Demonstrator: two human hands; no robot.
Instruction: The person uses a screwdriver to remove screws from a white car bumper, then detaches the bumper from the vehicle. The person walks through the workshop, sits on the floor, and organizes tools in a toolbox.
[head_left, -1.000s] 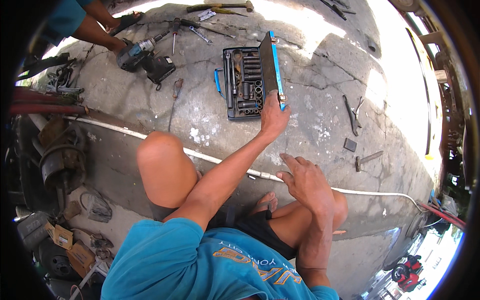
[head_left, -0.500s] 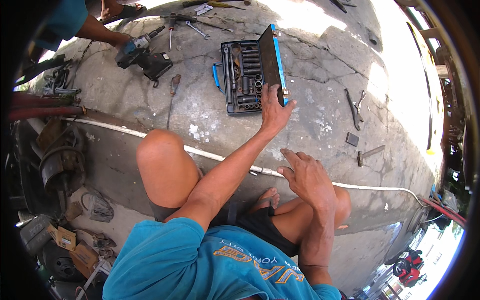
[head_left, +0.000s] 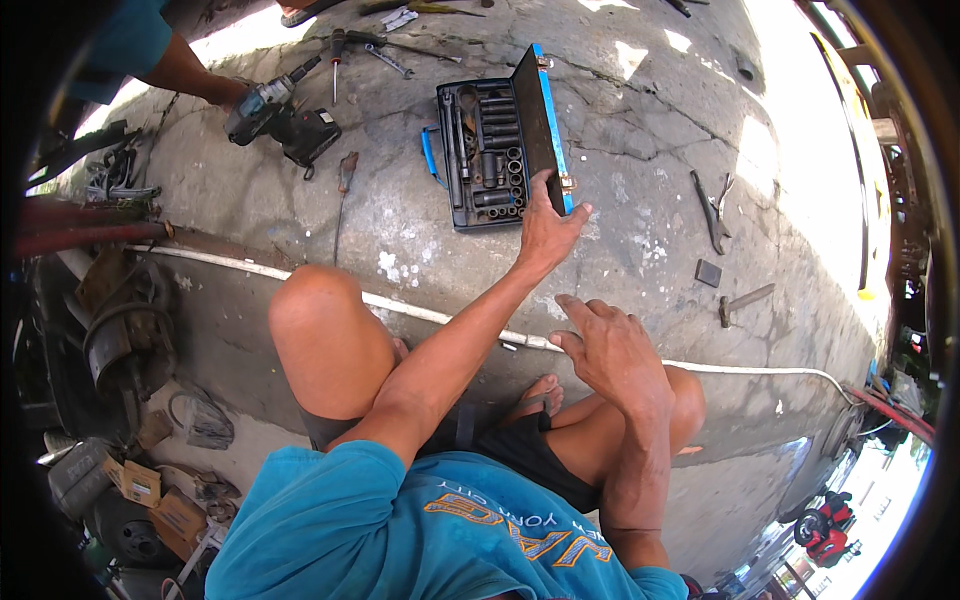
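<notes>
Nearby, on the near side of the tool case [head_left: 462, 217], the person sits in a teal shirt [head_left: 400, 510], bare knees bent. The right hand [head_left: 613, 360], below and to the right of the case, is open, its fingers loosely spread beside the right knee [head_left: 687, 405]. A white pipe [head_left: 745, 370] crosses the concrete, also nearer than the case. Off the case's near right side lie a hammer [head_left: 750, 300] and, slightly farther, a small dark block [head_left: 708, 272].

The left hand [head_left: 546, 238] reaches the case's near right corner, touching the near end of the raised lid [head_left: 538, 120] with its fingers; whether it grips that edge or only rests there, I cannot tell. The case itself lies opened on the concrete, its lid standing along its right side. Inside sit dark sockets [head_left: 513, 180] and a long bar [head_left: 459, 140]; a blue handle [head_left: 431, 155] projects from its left side.

Well right of the case lie pliers [head_left: 714, 215], jaws apart. Left of it is a screwdriver [head_left: 347, 172]; farther left, a co-worker's hand [head_left: 232, 92] is at a power drill [head_left: 262, 112]. Past the case's far left corner lies a wrench [head_left: 388, 62].
</notes>
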